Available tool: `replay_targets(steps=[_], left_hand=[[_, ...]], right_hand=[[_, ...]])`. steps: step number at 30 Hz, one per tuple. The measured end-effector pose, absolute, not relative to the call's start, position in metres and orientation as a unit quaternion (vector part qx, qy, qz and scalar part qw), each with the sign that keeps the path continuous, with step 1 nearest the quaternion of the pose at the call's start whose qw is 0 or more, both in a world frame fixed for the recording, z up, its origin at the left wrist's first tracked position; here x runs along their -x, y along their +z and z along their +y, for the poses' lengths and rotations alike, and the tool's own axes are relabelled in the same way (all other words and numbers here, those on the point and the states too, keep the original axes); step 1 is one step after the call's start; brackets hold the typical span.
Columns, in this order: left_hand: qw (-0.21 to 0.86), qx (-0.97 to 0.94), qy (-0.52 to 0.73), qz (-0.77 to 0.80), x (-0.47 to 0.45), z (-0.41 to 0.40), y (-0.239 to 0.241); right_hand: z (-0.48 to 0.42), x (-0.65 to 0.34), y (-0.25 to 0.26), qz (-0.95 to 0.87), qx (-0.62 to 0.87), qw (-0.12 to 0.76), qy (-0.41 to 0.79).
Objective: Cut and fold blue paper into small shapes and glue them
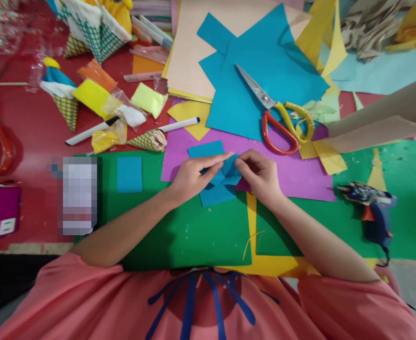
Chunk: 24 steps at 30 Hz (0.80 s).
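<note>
A small blue paper piece (219, 178) lies partly folded on the purple sheet (293, 170) and the green sheet (194, 231). My left hand (194, 174) presses down on its left side with the index finger stretched over the fold. My right hand (258, 174) pinches the paper's raised right flap between thumb and fingers. A second small blue square (129, 174) lies flat on the green sheet to the left, apart from both hands.
Scissors with red and yellow handles (279, 123) rest on a large blue sheet (264, 75) behind the hands. A glue gun (373, 210) sits at the right. Paper cones (147, 140), markers (91, 131) and scraps crowd the red table (27, 137) at the left.
</note>
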<state>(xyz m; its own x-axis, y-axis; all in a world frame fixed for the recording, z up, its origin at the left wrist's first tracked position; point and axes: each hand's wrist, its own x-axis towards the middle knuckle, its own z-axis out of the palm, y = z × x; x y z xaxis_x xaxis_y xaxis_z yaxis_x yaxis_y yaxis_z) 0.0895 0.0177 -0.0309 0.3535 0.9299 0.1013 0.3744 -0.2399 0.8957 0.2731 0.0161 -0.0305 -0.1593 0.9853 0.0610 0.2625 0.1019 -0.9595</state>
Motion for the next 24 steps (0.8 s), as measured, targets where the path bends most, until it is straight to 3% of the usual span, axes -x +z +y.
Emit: replay_targets(steps=[12,24], left_hand=[[0.424,-0.715,0.311,0.460,-0.0886,0.0177,-0.0299],[0.501,-0.656,0.287,0.487,-0.0908,0.0237,-0.0254]], right_hand=[[0.0173,-0.2742,-0.0320,-0.624,0.498,0.400,0.450],[0.0179,-0.2740,-0.0313,-0.631,0.491,0.396,0.451]])
